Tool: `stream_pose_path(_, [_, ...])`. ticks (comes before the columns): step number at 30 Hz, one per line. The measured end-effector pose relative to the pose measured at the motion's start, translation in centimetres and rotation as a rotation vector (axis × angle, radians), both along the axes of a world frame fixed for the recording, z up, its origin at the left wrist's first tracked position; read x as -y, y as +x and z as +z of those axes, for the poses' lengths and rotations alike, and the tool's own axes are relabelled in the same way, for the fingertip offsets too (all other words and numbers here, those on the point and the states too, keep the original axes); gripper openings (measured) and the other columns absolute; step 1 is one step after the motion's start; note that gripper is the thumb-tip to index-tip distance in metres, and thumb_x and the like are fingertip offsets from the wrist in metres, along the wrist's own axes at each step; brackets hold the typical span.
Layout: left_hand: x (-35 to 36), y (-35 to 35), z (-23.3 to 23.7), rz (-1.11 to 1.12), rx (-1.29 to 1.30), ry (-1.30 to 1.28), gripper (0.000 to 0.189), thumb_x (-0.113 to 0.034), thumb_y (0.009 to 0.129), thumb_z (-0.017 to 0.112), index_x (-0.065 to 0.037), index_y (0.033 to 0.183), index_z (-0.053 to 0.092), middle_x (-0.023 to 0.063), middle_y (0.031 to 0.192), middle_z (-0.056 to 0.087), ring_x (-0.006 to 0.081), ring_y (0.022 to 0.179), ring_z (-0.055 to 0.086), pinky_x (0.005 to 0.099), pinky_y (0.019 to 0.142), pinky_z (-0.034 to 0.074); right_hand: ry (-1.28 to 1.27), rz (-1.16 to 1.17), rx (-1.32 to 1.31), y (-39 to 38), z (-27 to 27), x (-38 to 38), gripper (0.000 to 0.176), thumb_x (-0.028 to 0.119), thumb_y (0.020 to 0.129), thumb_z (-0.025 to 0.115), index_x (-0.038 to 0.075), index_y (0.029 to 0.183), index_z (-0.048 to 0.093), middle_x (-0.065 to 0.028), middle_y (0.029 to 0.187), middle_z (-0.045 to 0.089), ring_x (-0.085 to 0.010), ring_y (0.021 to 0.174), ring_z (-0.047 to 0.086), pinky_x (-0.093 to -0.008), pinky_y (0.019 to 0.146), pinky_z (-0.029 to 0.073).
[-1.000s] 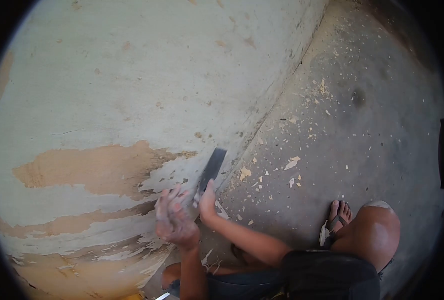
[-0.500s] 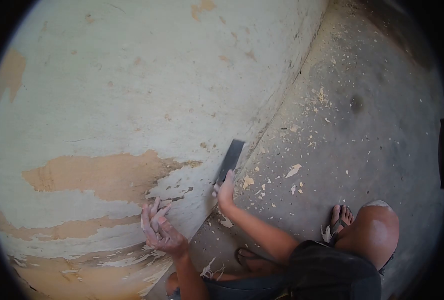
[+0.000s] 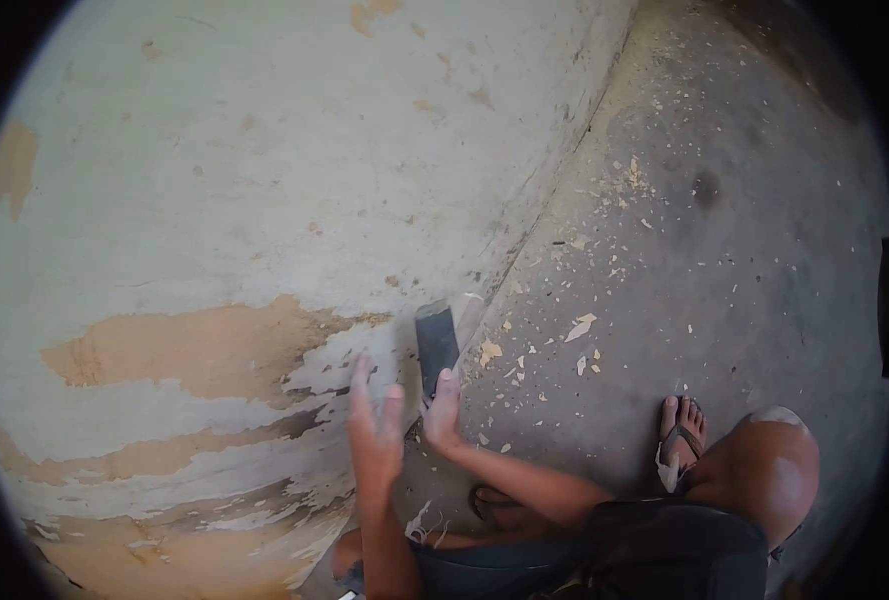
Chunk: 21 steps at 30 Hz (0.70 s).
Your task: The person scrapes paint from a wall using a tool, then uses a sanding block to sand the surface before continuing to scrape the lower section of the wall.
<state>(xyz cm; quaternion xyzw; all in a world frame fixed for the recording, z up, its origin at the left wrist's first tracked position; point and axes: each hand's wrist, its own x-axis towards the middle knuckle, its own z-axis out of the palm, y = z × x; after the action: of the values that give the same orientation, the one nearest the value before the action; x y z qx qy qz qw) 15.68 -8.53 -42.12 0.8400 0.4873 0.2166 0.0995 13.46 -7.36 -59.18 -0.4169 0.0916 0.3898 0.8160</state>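
My right hand (image 3: pixel 443 412) grips a flat dark scraper (image 3: pixel 436 340) whose blade lies against the low part of a pale painted wall (image 3: pixel 265 180), close to the floor joint. My left hand (image 3: pixel 375 435), dusted white, is flat with fingers stretched out, next to the scraper and resting on or just above the wall. To the left of both hands the paint is stripped away in long tan patches (image 3: pixel 195 350), with ragged white strips between them.
A grey concrete floor (image 3: pixel 725 250) runs to the right, strewn with paint flakes (image 3: pixel 580 327). My sandalled foot (image 3: pixel 680 440) and bent knee (image 3: pixel 765 470) are at the lower right. Another sandal (image 3: pixel 485 500) shows under my right arm.
My right hand has brought the scraper back down and left, its blade now more upright on the wall. My left hand has opened flat and moved right, beside the scraper.
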Motion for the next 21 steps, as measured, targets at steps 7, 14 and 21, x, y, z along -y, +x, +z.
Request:
stream_pose_path(7, [0.4, 3.3, 2.0, 0.090, 0.399, -0.329, 0.028, -0.021, 0.096, 0.066, 0.003, 0.110, 0.060, 0.0050, 0.098, 0.065, 0.0116, 0.087, 0.057, 0.0278, 0.079, 0.048, 0.262, 0.341, 0.692, 7.8, 6.1, 2.5, 0.041, 0.031, 0.102, 0.036, -0.004, 0.108, 0.056, -0.0277, 0.097, 0.057, -0.0484, 0.089, 0.057, -0.0490, 0.074, 0.045])
stream_pose_path(14, [-0.4, 3.7, 2.3, 0.200, 0.573, -0.094, 0.026, -0.021, 0.095, 0.068, 0.003, 0.099, 0.063, 0.0037, 0.088, 0.065, 0.0110, 0.078, 0.056, 0.0283, 0.071, 0.048, 0.186, 0.424, 0.610, 15.0, 11.0, 2.0, 0.037, 0.034, 0.102, 0.043, 0.000, 0.106, 0.057, -0.0218, 0.091, 0.060, -0.0409, 0.086, 0.062, -0.0444, 0.071, 0.048])
stream_pose_path(21, [-2.2, 1.7, 3.3, 0.167, 0.452, -0.119, 0.033, -0.029, 0.100, 0.061, 0.002, 0.113, 0.059, 0.0047, 0.095, 0.063, 0.0125, 0.081, 0.058, 0.0278, 0.074, 0.050, 0.321, 0.538, 0.469, 14.6, 11.9, 1.5, 0.041, 0.037, 0.100, 0.056, 0.001, 0.120, 0.053, -0.0151, 0.095, 0.064, -0.0208, 0.086, 0.066, -0.0371, 0.071, 0.052])
